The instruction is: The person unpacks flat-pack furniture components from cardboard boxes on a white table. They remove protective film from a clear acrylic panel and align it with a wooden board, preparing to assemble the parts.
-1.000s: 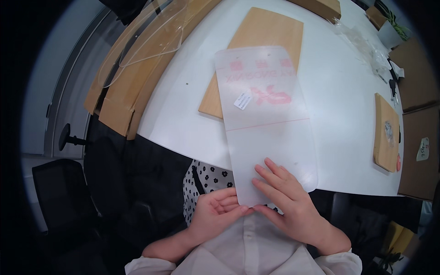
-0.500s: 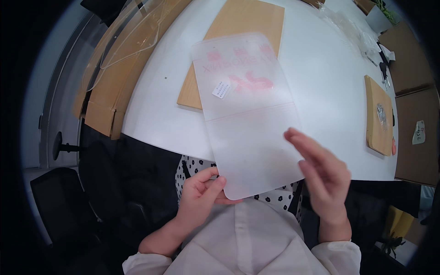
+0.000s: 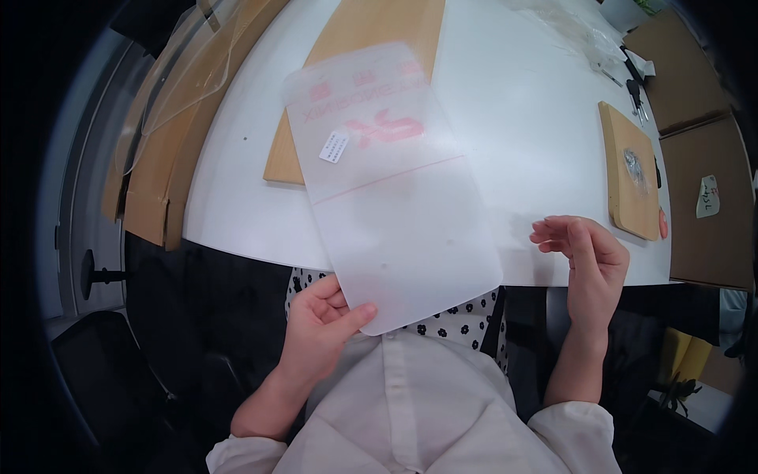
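Observation:
A translucent white plastic sheet point(image 3: 403, 221) with rounded corners slants up over the table. Faint red print shows on its far half, along with a small white sticker point(image 3: 333, 147), and a thin line crosses it. My left hand point(image 3: 320, 320) pinches the near left corner, thumb on top; the fingers behind are partly hidden. To the right of the sheet, apart from it, my right hand point(image 3: 596, 265) hovers over the table's front edge, fingers loosely bent and holding nothing. Partly covered by the sheet's far end is a long wooden board point(image 3: 379, 28).
On the white table point(image 3: 537, 142) at the right lies a smaller wooden board point(image 3: 628, 166) with a clear bag of small metal parts point(image 3: 634, 168). Tools point(image 3: 636, 95) and crumpled clear plastic point(image 3: 572, 35) lie beyond. Cardboard boxes point(image 3: 703, 150) stand far right; a long carton point(image 3: 150, 197) flanks the left.
My right hand has drawn away from the sheet's right edge, rightward. Still pinched in my left hand, the sheet keeps much the same slant. The whole view has shifted slightly.

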The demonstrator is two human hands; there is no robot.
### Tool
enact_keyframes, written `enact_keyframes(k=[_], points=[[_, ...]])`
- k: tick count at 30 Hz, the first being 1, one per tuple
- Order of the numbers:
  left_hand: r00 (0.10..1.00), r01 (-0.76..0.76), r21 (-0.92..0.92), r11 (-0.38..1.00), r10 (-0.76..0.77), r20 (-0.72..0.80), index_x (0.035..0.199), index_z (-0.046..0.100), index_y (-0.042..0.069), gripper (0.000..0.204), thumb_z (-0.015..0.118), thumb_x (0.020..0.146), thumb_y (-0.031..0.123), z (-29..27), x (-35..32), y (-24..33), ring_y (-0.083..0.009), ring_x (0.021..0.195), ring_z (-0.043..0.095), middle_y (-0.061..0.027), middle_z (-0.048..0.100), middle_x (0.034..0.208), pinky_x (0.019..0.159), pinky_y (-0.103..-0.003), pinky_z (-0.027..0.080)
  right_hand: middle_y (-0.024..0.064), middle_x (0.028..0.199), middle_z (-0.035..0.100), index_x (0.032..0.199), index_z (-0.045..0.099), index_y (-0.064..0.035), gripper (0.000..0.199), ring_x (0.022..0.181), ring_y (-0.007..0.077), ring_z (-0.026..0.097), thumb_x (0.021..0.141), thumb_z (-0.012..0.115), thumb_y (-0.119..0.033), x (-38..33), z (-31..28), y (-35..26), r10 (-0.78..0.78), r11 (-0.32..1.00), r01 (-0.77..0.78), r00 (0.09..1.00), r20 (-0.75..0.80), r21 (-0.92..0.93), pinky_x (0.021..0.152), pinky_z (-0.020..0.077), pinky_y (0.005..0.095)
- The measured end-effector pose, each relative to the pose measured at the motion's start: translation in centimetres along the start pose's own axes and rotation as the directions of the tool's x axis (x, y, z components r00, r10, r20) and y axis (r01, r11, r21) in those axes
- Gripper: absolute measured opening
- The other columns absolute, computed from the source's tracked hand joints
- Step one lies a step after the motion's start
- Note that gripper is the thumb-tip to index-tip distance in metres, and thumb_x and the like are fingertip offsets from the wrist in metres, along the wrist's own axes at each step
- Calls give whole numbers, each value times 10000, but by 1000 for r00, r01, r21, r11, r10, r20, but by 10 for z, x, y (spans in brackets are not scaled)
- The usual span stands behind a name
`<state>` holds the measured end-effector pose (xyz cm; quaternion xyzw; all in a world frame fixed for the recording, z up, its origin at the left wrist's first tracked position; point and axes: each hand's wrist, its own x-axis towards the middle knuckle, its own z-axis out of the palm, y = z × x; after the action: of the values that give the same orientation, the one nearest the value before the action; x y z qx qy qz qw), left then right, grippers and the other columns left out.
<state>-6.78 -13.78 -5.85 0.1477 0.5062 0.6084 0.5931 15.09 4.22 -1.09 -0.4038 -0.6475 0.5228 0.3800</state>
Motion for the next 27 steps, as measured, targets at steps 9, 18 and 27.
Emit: enact_keyframes(k=[9,18,27], points=[[1000,15,-119,993,-12,25,1157,537,-84,343,601,820,-76,2,-3,12,-184,918,646,-155,652,1021,804,-314,541,179,1008,669,1155,583,63,283,897,213,660,931,495,-86,12,-1,-18,131,986,-150,967,221,70,769,536,292],[961,-252,-128,959,263,80,1122,534,-106,338,601,790,-108,11,-6,42,-202,920,652,-181,654,1004,846,-342,526,230,965,663,1063,615,124,231,855,265,680,857,561,34,-17,-3,-49,248,861,-392,880,405,325,755,567,324],[951,-310,53,949,310,10,1098,553,-104,356,634,751,-107,21,-16,43,-164,889,648,-164,664,981,802,-272,518,157,861,686,975,643,102,162,761,158,676,846,612,8,-21,-7,-56,325,856,-434,875,359,283,705,564,259]])
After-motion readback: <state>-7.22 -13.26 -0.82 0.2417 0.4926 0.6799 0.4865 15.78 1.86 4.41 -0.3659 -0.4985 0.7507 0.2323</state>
